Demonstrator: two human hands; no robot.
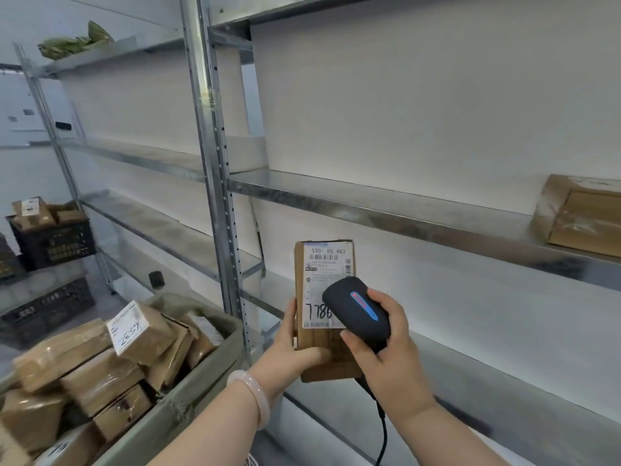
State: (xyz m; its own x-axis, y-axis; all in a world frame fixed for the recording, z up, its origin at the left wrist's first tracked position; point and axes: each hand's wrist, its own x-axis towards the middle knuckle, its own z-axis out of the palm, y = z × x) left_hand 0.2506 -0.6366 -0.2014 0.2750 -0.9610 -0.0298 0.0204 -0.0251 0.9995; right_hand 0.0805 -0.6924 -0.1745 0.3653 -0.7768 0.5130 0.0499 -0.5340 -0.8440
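Starting on the left, the grey bin (201, 375) is heaped with taped parcels (100, 375). The top ones sit above the rim, so a nudge from my left arm could tip one out.

My left hand (295, 351) is curled round the lower left edge of the brown parcel (322, 287), thumb on the front. It's held upright in front of the shelving, off any shelf. That's a low grip on a tall box, so it could easily pivot or slip if I knock it.

The bigger worry is the scanner (359, 311). Its head sits right over the lower part of the white label (327, 264), while the barcode strip is up near the top. This close and off target, I'd expect a missed read, or it'll pick up the wrong code.

My right hand (389, 348) is wrapped round the scanner's handle. The black cable (383, 438) hangs straight down from it and could snag on the shelf edge (403, 210) when I reach over.

Far right, another box (584, 216) already sits on that shelf.
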